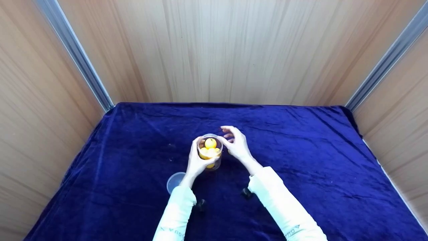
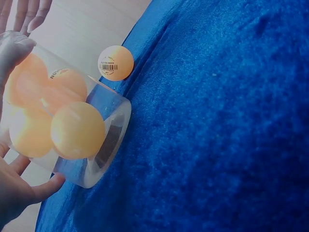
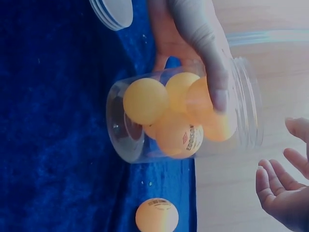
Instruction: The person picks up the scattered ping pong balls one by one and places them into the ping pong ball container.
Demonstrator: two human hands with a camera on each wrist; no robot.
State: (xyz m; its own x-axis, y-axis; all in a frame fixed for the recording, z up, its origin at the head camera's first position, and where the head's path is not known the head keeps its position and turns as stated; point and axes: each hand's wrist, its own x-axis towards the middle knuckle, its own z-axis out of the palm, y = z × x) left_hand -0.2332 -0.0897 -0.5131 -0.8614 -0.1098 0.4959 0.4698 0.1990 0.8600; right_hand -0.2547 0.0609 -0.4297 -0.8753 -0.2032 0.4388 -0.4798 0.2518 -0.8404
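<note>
A clear screw-neck jar [image 1: 216,164] holds several orange table tennis balls [image 3: 145,101], some with printing on them. My left hand [image 1: 197,162] grips the jar from the left side, its thumb across the near wall and fingers round the far side. Just right of the rim, my right hand [image 1: 236,144] has its fingers loosely bent and nothing between them, as the right wrist view also shows. Another orange ball [image 2: 116,63] is outside the jar, seen against the cloth in both wrist views; in the head view it does not show.
A round translucent lid [image 1: 174,182] lies beside the left forearm, partly covered by it. Dark blue velvet cloth [image 1: 133,140] covers the table. Wood-grain panels [image 1: 227,50] stand at the back and both sides. Small black devices [image 1: 246,193] sit under the wrists.
</note>
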